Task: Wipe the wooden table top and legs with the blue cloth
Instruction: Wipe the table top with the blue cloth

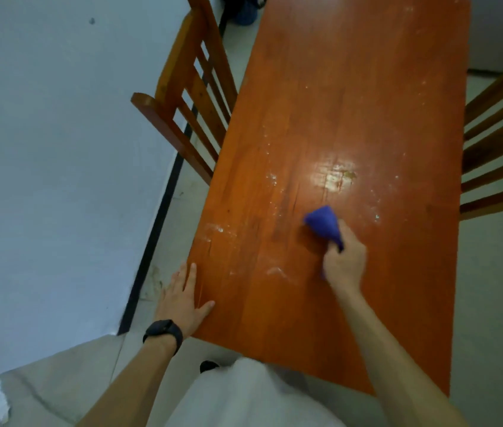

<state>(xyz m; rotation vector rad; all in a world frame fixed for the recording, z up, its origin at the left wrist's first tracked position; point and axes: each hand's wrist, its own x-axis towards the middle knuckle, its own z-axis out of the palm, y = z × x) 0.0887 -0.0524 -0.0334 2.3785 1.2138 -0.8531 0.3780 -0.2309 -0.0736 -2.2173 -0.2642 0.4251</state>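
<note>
— While our right hand (344, 263) has its fingers curled round the bunched blue cloth (324, 224), pressed to the wooden counter (352, 87) a little nearer than its middle, what could go wrong for us?

— We judge the white smears (333, 177) just beyond the cloth to be the risk. So small a wad may only drag them about, or push crumbs over the edge onto the floor (490, 303).

— And our left hand (182, 298)?

— It lies flat on the counter's near-left edge, fingers straight, holding nothing. If we lean hard on it while reaching far, the counter might shift; we cannot tell how steady it stands.

— What hems us in?

— One slatted wooden chair (188, 97) stands tight against the left side, and another chair (500, 143) against the right. We think both block our way to the legs, which are hidden under the top, so they would need pulling out first.

— Anything else around us?

— A black watch (164, 334) on our left wrist, a pale wall (59, 149) on the left, and something dark blue (245, 13) on the floor past the far end, too blurred to name.
</note>
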